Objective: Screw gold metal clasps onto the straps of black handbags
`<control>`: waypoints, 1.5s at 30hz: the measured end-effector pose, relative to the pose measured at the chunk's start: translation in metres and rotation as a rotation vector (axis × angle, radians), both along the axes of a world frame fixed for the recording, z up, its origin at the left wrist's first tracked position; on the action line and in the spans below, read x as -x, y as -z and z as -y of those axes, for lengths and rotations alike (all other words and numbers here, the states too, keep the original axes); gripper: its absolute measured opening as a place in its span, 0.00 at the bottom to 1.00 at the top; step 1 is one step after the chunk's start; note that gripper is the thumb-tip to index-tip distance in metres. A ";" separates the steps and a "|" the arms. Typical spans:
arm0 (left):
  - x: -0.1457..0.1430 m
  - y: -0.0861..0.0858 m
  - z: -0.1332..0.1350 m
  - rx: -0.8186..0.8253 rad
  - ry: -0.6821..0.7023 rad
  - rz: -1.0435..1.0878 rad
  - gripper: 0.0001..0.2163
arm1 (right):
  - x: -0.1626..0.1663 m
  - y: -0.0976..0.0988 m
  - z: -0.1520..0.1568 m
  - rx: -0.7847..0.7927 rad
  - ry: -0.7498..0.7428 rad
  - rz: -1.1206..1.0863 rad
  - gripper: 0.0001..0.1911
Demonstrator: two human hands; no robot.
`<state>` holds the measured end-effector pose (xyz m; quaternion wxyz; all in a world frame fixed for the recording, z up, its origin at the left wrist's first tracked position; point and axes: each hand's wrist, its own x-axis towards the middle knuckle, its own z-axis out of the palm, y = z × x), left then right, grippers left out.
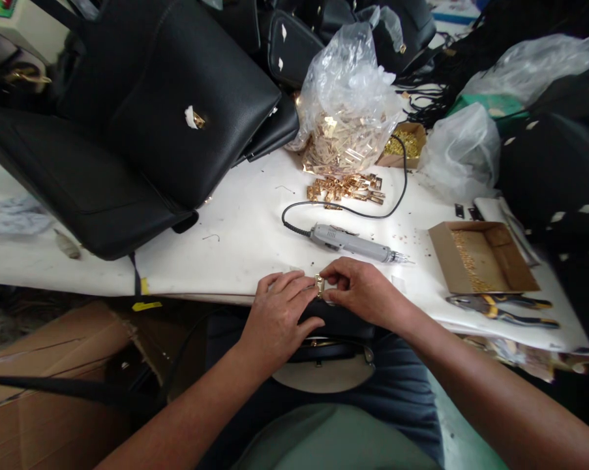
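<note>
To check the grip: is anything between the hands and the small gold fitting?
Nothing visible. The left hand and right hand hold the gold fitting directly, above the black bag at the edge of the table. The electric screwdriver lies beyond, apart.

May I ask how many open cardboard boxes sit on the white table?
2. One brown cardboard box, right of the grey electric screwdriver; the other box beside the clear plastic bag of gold fittings. Others possibly hidden.
</note>
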<state>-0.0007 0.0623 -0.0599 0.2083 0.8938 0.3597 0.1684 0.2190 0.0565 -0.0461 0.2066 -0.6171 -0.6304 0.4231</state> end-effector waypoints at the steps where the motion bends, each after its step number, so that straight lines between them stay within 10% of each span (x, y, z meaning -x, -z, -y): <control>1: 0.000 0.000 0.000 -0.005 0.000 -0.004 0.19 | 0.000 0.000 0.000 -0.002 -0.004 0.003 0.11; 25: -0.004 -0.012 0.002 -0.141 0.108 -0.200 0.20 | -0.011 -0.011 0.000 -0.115 0.000 -0.089 0.11; 30: -0.003 -0.008 0.006 -0.144 0.093 -0.182 0.21 | -0.030 -0.012 -0.007 -0.484 0.078 0.442 0.15; 35: -0.002 -0.002 0.009 -0.170 0.068 -0.122 0.22 | -0.039 -0.001 -0.027 -0.419 0.020 0.699 0.17; 40: -0.002 0.007 0.013 -0.182 0.022 -0.051 0.22 | -0.034 -0.016 -0.025 -0.452 0.165 0.313 0.16; 45: -0.001 0.011 0.015 -0.184 0.013 -0.012 0.22 | 0.001 -0.035 -0.035 -0.299 0.547 -0.675 0.20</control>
